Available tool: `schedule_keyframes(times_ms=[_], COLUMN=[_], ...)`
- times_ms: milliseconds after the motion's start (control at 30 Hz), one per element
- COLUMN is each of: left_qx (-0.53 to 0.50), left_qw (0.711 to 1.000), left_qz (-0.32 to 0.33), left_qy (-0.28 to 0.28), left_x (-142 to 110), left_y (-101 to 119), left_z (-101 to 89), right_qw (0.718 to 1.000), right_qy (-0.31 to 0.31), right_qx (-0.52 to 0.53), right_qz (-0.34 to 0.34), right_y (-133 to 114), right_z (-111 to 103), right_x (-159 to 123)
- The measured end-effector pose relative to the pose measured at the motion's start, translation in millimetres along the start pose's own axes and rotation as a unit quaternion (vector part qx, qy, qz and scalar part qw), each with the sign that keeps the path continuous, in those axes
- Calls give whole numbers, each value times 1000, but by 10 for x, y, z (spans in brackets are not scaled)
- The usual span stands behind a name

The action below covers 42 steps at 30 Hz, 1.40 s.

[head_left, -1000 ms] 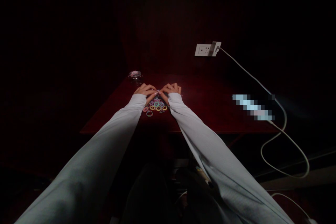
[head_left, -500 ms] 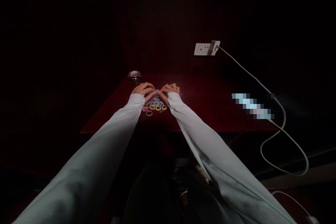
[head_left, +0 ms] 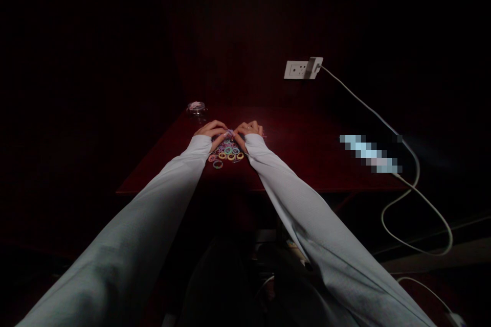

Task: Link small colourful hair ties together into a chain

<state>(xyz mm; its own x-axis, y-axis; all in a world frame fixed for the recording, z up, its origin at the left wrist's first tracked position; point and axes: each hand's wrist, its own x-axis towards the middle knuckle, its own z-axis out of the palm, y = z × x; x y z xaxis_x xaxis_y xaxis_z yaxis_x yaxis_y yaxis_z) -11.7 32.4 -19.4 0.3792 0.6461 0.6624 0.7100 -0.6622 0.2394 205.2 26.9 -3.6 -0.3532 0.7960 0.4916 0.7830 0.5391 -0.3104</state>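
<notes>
My left hand (head_left: pixel 211 129) and my right hand (head_left: pixel 248 130) meet fingertip to fingertip over a dark red table (head_left: pixel 307 163), both curled into a pinch. Between the fingertips sits something small and purplish that I cannot make out. Just in front of the hands lies a heap of several small coloured rings (head_left: pixel 227 154), pink, yellow, green and blue. Both arms wear pale long sleeves.
A small clear lidded jar (head_left: pixel 197 108) stands at the table's far left corner. A white wall socket (head_left: pixel 296 69) holds a charger (head_left: pixel 314 67), whose white cable (head_left: pixel 418 199) loops off the right side. A blurred bright patch (head_left: pixel 370 154) lies on the table's right.
The hands have stayed together over the rings with only slight finger shifts; the view has drifted a little.
</notes>
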Motion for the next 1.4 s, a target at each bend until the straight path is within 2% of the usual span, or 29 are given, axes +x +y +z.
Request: schedule_keyframes(times_ms=[267,633,800,1133,1400], left_qx=[26,42,65,79,74], left_qw=[999,999,998,997,997], left_qz=[-18,-12,-6,1,-6], left_qy=[15,-5,-26,1,-7], left_x=[8,6,27,10,17], left_y=[-2,25,11,60,47], left_z=[7,-50,-56,-43,-57], right_qw=[1000,999,999,1000,1000], right_qy=[5,30,24,9,1], right_qx=[16,16,17,15,-1], right_qz=[-15,1,-15,-16,-22], right_y=[6,46,53,59,44], right_z=[38,108,100,124,96], right_x=[10,45,41,55,43])
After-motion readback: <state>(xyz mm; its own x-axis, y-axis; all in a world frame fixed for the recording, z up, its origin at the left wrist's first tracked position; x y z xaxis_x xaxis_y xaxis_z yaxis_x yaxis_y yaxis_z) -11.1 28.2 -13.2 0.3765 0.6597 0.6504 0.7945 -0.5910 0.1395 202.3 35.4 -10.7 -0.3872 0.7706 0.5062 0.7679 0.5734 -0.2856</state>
